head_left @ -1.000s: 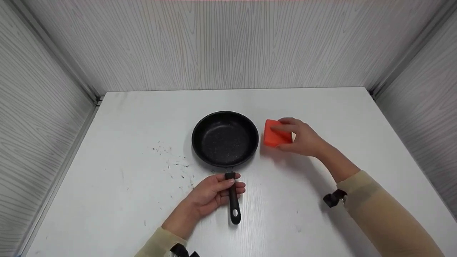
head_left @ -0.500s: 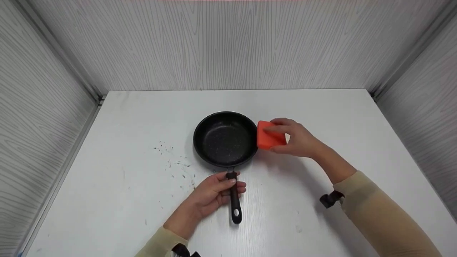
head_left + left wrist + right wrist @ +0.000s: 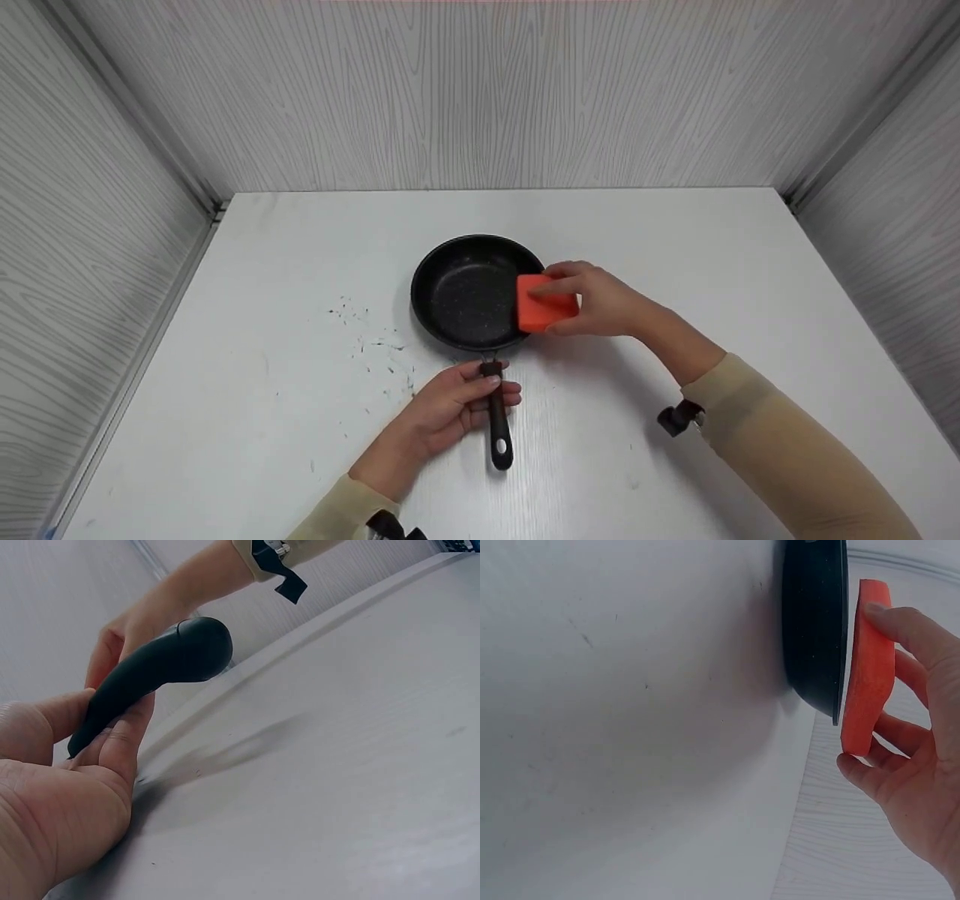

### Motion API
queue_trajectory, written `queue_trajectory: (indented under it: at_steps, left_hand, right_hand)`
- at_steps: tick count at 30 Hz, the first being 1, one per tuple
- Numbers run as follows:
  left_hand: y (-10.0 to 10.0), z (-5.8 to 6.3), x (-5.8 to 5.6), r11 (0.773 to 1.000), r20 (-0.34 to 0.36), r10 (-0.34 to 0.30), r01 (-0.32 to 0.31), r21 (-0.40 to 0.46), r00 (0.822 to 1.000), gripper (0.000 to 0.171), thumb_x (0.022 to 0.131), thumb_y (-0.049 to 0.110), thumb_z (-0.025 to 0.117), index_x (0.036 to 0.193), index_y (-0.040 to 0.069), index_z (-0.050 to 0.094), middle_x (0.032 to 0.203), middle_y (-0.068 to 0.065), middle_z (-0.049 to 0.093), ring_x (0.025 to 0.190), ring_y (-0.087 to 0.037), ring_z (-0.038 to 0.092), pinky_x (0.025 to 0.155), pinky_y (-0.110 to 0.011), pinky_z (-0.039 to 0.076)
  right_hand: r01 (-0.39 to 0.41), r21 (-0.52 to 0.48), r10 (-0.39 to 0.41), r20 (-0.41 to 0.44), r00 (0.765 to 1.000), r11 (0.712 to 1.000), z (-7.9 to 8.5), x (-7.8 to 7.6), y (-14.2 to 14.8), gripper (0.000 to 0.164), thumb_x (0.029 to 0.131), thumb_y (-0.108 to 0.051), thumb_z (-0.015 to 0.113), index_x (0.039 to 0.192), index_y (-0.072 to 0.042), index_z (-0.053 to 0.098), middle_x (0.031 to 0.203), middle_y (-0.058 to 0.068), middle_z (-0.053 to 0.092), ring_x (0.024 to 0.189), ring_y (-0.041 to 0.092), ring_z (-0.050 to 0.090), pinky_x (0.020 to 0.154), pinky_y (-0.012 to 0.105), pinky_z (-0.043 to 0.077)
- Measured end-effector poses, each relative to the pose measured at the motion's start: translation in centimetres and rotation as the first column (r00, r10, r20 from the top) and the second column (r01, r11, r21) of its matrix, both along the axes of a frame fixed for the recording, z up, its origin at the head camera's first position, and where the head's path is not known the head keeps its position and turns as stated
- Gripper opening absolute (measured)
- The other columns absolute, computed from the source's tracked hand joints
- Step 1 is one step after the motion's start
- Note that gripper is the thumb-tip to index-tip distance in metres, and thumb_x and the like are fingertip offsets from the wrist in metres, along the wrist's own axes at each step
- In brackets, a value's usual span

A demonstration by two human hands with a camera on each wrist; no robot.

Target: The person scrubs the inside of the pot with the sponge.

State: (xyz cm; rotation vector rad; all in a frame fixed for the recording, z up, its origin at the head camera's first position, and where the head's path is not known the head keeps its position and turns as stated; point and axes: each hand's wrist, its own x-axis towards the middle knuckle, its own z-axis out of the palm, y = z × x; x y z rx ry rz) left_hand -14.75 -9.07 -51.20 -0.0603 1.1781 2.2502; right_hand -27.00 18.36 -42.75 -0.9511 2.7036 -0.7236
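Note:
A black frying pan (image 3: 465, 300) lies on the white table, its handle (image 3: 499, 431) pointing toward me. My left hand (image 3: 450, 401) holds that handle near the pan, thumb on top and fingers underneath; the left wrist view shows the handle's rounded end (image 3: 202, 649) sticking out past the fingers. An orange-red sponge (image 3: 544, 304) is pinched in my right hand (image 3: 604, 300), overlapping the pan's right rim in the head view. From the right wrist view, the sponge (image 3: 868, 667) is above the pan's rim (image 3: 842, 637), with thumb and fingers at its edges.
Dark specks and scratches (image 3: 375, 345) mark the white tabletop (image 3: 225, 420) left of the pan. Grey wood-grain panels (image 3: 480, 97) stand behind the table and along both sides. Each sleeve carries a small black device (image 3: 680, 417) at the wrist.
My right hand has moved left with the sponge, from beside the pan to over its right rim. My left hand keeps its hold on the handle.

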Motion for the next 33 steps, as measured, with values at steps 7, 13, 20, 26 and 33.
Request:
queue_trajectory:
  at_steps: [7,13,20,26,33]
  left_hand:
    - [0.1,0.2,0.0,1.000,-0.015,-0.011,0.010,-0.005,1.000,0.048,0.106,0.002,0.062,0.148,-0.012,0.046,0.112,-0.021,0.076,0.105,-0.029,0.076,0.101,-0.043,0.059]
    - [0.1,0.1,0.0,1.000,-0.014,-0.009,0.009,0.008,1.000,0.048,0.105,0.001,0.062,0.147,-0.013,0.046,0.111,-0.021,0.076,0.106,-0.030,0.076,0.102,-0.045,0.058]
    - [-0.1,0.1,0.1,1.000,-0.003,-0.005,0.005,0.005,1.000,0.048,0.105,0.002,0.063,0.147,-0.012,0.047,0.111,-0.021,0.076,0.106,-0.030,0.076,0.101,-0.044,0.059]
    - [-0.1,0.1,0.1,1.000,0.000,-0.012,0.012,0.008,1.000,0.048,0.105,0.003,0.063,0.147,-0.011,0.048,0.111,-0.020,0.076,0.104,-0.029,0.076,0.100,-0.043,0.060]
    - [-0.1,0.2,0.1,1.000,-0.005,-0.013,0.013,0.008,1.000,0.045,0.105,0.002,0.061,0.146,-0.011,0.047,0.110,-0.020,0.076,0.103,-0.028,0.077,0.099,-0.042,0.060]
  right_hand:
    - [-0.031,0.021,0.031,-0.009,0.999,0.999,-0.1,0.1,-0.9,0.057,0.085,-0.035,0.090,0.139,-0.024,0.073,0.151,0.011,0.056,0.141,0.032,0.049,0.114,0.048,0.047]
    - [-0.068,0.070,0.070,-0.022,0.997,0.995,-0.1,0.0,-1.7,0.054,0.088,-0.038,0.087,0.138,-0.024,0.073,0.151,0.012,0.056,0.141,0.033,0.049,0.114,0.047,0.047]
    - [-0.111,0.117,0.112,-0.002,0.994,0.987,0.1,0.0,-2.9,0.049,0.093,-0.039,0.081,0.139,-0.024,0.073,0.152,0.014,0.055,0.142,0.034,0.048,0.117,0.047,0.044]
    - [-0.148,0.133,0.146,0.023,0.989,0.980,0.0,-0.1,-3.9,0.044,0.096,-0.038,0.076,0.138,-0.022,0.074,0.152,0.017,0.055,0.141,0.036,0.050,0.117,0.049,0.044]
    - [-0.183,0.129,0.179,0.046,0.983,0.975,0.0,-0.2,-4.9,0.044,0.098,-0.041,0.073,0.136,-0.019,0.074,0.148,0.019,0.059,0.139,0.037,0.053,0.116,0.050,0.045]
